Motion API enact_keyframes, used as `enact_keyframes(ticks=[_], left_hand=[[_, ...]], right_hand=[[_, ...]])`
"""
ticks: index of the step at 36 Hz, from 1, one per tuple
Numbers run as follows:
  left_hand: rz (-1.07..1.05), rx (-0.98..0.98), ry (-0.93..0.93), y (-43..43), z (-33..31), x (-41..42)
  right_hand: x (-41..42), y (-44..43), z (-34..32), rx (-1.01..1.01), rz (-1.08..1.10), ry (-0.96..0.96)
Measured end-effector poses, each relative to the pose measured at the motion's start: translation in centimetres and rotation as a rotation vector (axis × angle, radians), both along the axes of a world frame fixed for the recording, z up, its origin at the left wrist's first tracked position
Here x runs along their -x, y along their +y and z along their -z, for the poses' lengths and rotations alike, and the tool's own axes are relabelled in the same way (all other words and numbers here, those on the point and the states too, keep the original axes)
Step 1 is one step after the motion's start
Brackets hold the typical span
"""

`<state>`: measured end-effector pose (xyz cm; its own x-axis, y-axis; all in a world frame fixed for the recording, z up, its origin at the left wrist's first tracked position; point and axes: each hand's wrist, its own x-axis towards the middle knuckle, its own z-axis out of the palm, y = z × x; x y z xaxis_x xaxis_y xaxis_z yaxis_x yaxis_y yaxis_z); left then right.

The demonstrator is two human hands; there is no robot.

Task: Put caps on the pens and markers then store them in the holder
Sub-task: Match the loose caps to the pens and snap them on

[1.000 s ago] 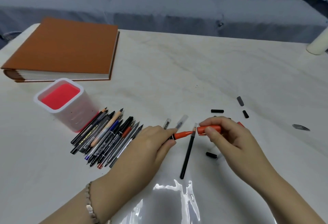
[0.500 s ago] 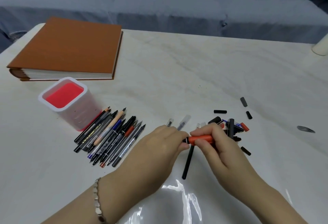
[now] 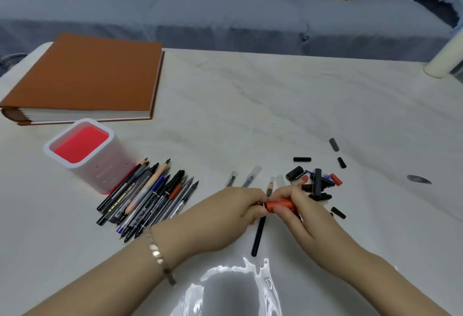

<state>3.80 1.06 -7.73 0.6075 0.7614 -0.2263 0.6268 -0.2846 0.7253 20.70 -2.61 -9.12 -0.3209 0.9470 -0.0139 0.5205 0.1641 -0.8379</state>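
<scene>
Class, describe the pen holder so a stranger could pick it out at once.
Find the brown album at the far left of the table. Just in front of it stands the holder, beside the row of pens. It alone is translucent white with a red bottom.

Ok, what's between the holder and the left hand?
Head view: a row of loose pens and markers, beside the holder, short of the left hand.

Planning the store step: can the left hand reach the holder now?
Probably yes, once freed: left hand grips the orange marker; only the flat row of pens lies between it and the open-topped holder.
</scene>
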Motion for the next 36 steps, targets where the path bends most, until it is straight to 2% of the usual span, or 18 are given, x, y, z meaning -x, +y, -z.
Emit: enact_keyframes(ticks=[3,7,12,16,22,24,27,33,36], left_hand=[[-0.069,-0.115,0.011,0.1,1.2,-0.5],[-0.410,-0.101,-0.145,0.9,1.5,-0.1],[-0.801,0.192,-0.593,1.0,0.1,0.1],[-0.888,0.264,-0.721,0.6,-1.0,0.8],[-0.839,0.341,-0.600,-0.2,-1.1,2.5],[-0.815,0.387,-0.568,-0.3,-0.9,2.8],[-0.785,0.432,-0.550,-0.5,-0.4,3.0],[-0.687,0.271,-0.444,-1.2,0.7,2.8],[-0.618,0.164,-0.404,-1.5,1.1,3.0]], right_hand=[[-1.6,1.1,1.3,-0.017,0.111,-0.167],[-5.4,2.7,2.5,-0.188,0.456,-0.320],[-9.2,5.3,3.9,-0.041,0.589,-0.549],[-9.4,6.7,4.9,0.036,0.567,-0.654],[-9.3,6.8,5.2,0.043,0.555,-0.705],[-9.3,6.4,4.8,0.008,0.576,-0.652],[-8.2,5.5,3.0,-0.087,0.592,-0.445],[-3.2,2.9,-1.1,0.054,0.580,0.360],[-1.6,2.3,-1.4,0.156,0.594,0.571]])
